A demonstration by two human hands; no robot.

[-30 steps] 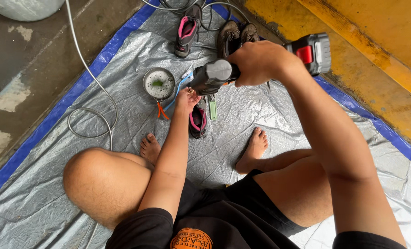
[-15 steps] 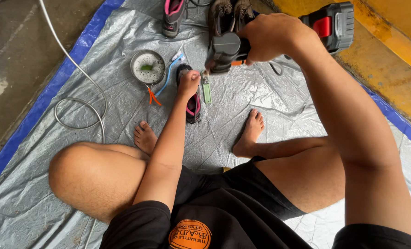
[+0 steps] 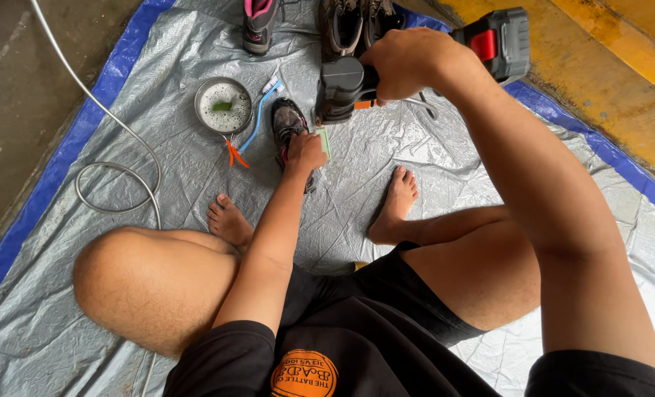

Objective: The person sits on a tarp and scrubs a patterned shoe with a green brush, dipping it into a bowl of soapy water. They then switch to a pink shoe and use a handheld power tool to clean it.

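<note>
My right hand [image 3: 408, 62] grips a black cordless power tool [image 3: 346, 88] with a red and black battery pack [image 3: 500, 40], held up in the air with its nose pointing down. Below it, my left hand [image 3: 305, 151] rests on a dark shoe with pink trim [image 3: 287, 121] lying on the grey tarp [image 3: 386, 154], holding it down. A small green pad [image 3: 324, 141] shows beside that hand.
A round metal bowl of foamy water [image 3: 224, 105] sits left of the shoe, with a blue toothbrush [image 3: 263, 110] and an orange-handled tool [image 3: 235, 153]. More shoes [image 3: 342, 26] and a pink-lined one [image 3: 257, 22] lie at the far edge. A white hose [image 3: 110, 169] loops at left. My bare feet [image 3: 228, 217] rest on the tarp.
My right hand has brought the power tool lower and nearer over the shoe. The left hand keeps its hold on the shoe.
</note>
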